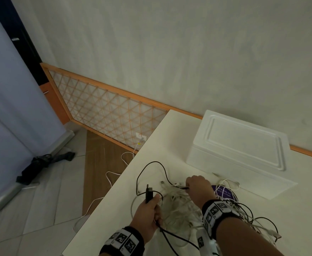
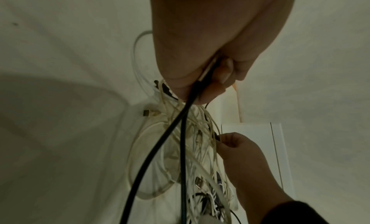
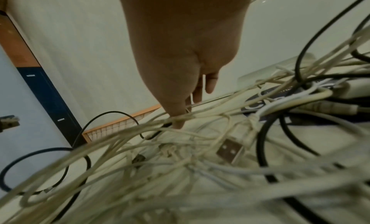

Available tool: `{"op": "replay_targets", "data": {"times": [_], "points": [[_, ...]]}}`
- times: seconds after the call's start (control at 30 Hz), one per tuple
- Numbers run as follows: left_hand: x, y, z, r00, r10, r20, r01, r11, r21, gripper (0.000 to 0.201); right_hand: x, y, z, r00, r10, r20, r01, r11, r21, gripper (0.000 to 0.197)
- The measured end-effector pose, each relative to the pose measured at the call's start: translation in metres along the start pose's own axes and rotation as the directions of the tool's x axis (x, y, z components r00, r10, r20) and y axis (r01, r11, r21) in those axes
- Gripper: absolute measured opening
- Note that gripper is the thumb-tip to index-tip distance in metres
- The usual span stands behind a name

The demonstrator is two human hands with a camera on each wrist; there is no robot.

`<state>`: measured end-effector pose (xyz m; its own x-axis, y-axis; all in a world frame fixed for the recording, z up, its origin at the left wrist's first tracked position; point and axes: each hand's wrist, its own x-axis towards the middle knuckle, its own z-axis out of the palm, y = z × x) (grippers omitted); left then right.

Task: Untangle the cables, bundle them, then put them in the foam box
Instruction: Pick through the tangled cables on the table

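A tangle of white cables (image 1: 179, 207) mixed with black ones lies on the white table (image 1: 114, 209), in front of the white foam box (image 1: 243, 145), whose lid is on. My left hand (image 1: 154, 200) grips a black adapter (image 1: 149, 193) together with a thick black cable (image 2: 160, 145) that trails back toward me. My right hand (image 1: 188, 188) pinches a thin black cable (image 1: 151, 163) at its end, at the far edge of the pile. In the right wrist view the fingertips (image 3: 180, 123) press into the white strands beside a USB plug (image 3: 230, 149).
A purple round object (image 1: 223, 194) lies under cables between the pile and the box. The table's left edge drops to a floor with loose white cables (image 1: 114, 174) and a wall socket (image 1: 139, 135). A wooden lattice panel (image 1: 105, 111) lines the wall.
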<state>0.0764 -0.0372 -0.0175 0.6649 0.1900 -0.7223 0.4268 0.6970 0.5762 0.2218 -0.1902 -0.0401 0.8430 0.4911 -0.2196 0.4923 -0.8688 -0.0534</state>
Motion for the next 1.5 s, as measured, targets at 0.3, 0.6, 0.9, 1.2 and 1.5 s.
{"op": "replay_targets", "data": {"times": [0.3,0.6,0.9,1.2,1.5], "points": [[-0.002,0.0,-0.002,1.0,-0.005,-0.001,0.005,1.0,0.002,0.028,-0.011,-0.001,-0.007,0.999,0.045,0.029,-0.049,0.987,0.151,0.025],[-0.01,0.017,0.012,0.989,0.046,0.139,-0.047,0.999,-0.001,0.027,-0.02,-0.002,-0.031,0.997,-0.002,0.075,-0.035,0.872,0.488,0.013],[-0.028,0.026,0.028,0.955,0.16,0.248,-0.166,0.986,0.0,0.018,-0.049,-0.001,-0.078,0.981,0.174,-0.086,-0.039,0.609,0.793,0.003],[-0.059,0.045,0.046,0.707,0.618,0.343,-0.706,0.643,0.297,0.024,-0.098,-0.029,-0.181,0.994,0.092,-0.063,-0.07,0.956,0.284,0.026],[-0.082,0.034,0.043,0.664,0.549,0.507,-0.743,0.562,0.364,0.029,-0.111,-0.072,-0.175,0.989,0.024,-0.146,0.107,0.562,0.82,0.02]]}}
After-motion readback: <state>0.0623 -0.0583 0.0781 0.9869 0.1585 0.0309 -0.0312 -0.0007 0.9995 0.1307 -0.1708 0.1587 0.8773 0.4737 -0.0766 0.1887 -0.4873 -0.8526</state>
